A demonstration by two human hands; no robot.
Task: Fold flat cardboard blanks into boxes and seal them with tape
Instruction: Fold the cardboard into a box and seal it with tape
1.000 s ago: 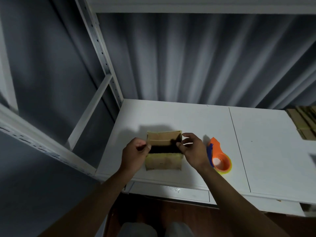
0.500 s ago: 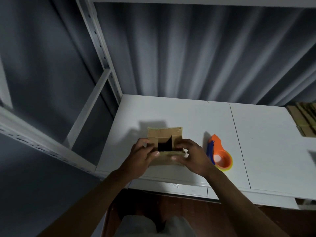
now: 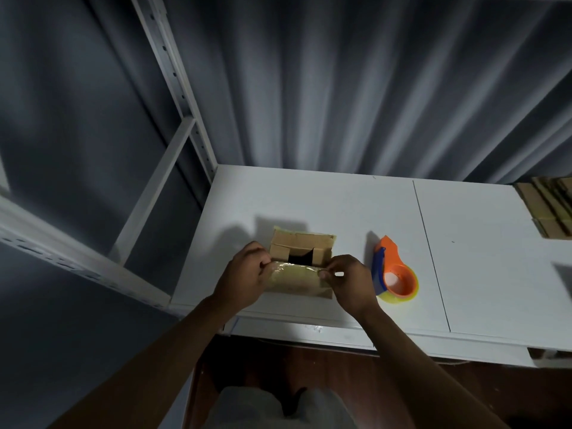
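Observation:
A small brown cardboard box (image 3: 301,243) stands on the white table (image 3: 340,205) near its front edge. Its two side flaps are folded in, the far flap stands up, and a dark gap shows in the middle. The near flap (image 3: 295,281) is taped over and shiny. My left hand (image 3: 244,277) pinches that flap's left corner. My right hand (image 3: 348,281) pinches its right corner. An orange and blue tape dispenser (image 3: 394,270) with a yellowish tape roll lies just right of my right hand.
A stack of flat cardboard blanks (image 3: 549,205) lies at the table's far right edge. A white metal shelf upright (image 3: 176,85) rises at the table's left rear corner. A grey curtain hangs behind. The table's front edge is close below my wrists.
The side flaps went from open to folded in. My hands moved from the box's sides down to the corners of the near flap.

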